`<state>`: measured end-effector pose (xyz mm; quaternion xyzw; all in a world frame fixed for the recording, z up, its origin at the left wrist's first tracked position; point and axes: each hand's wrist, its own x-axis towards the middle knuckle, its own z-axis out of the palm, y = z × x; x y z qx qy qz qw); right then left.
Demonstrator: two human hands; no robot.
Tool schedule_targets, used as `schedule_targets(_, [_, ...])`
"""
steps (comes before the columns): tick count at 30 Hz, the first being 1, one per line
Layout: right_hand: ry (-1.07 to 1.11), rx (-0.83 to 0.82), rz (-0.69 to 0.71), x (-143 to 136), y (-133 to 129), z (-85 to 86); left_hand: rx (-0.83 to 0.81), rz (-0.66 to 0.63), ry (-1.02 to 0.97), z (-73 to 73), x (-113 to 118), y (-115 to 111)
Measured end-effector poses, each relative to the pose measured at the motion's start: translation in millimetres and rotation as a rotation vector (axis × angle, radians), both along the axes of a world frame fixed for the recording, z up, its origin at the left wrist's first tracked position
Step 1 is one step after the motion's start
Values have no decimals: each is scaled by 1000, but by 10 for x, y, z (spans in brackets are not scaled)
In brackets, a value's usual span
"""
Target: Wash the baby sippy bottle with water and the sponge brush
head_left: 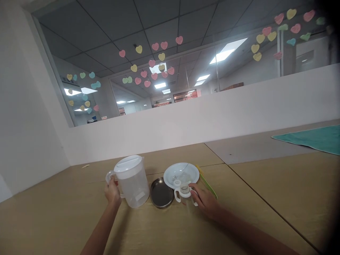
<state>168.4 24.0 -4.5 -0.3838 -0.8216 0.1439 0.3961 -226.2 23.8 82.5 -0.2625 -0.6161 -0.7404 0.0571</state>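
Note:
A translucent plastic pitcher (135,187) with a white lid stands upright on the left, and my left hand (113,191) is closed around its handle. On the right, my right hand (205,200) grips a small clear baby bottle (186,194) with a white collar and two white side handles; its top looks open. Between the two vessels lies a dark metal tray (161,193). Just behind the bottle sits a white bowl (195,170) with clear and whitish pieces in it, too small to make out. A green and yellow brush-like stick (209,186) lies right of the bowl.
The wooden table (66,219) has dark seams across it. A teal cloth (313,138) lies on the far right. A small pale scrap (85,166) rests at the back left. A white wall (164,131) with a window and heart-shaped notes rises behind the table.

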Motion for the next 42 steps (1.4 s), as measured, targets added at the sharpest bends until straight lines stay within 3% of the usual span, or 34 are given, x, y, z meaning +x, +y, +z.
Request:
schedule_targets(3, [35, -5, 21, 1, 4, -4, 152, 180, 19, 44, 150, -159])
schedule_targets(4, [59, 8, 27, 3, 13, -3, 290, 232, 147, 49, 254, -224])
schedule_targets(5, [89, 24, 23, 7, 28, 0, 395, 212, 290, 46, 386, -285])
schedule_targets(7, [149, 51, -28, 28, 78, 11, 470, 12, 496, 20, 709, -372])
schedule_targets(9, [166, 50, -146, 73, 155, 22, 269, -300, 643, -25, 1057, -369])
schedule_targets(11, [109, 40, -288, 137, 252, 15, -79, -537, 772, -78, 1362, -253])
schedule_targets(15, [-147, 0, -467, 265, 447, -73, -667, -676, 1028, -172, 1720, 205])
schedule_targets(19, [-358, -151, -491, 319, 553, -150, -858, -738, 1102, -241, 1857, 583])
schedule_targets(23, [-402, -180, -476, 316, 546, -128, -984, -687, 1187, -299, 1959, 734])
schedule_targets(31, [-453, -140, -455, 314, 554, -159, -1145, -635, 1311, -355, 2022, 822])
schedule_targets(42, [-448, -137, -415, 318, 588, -255, -1095, -706, 1334, -357, 1985, 839])
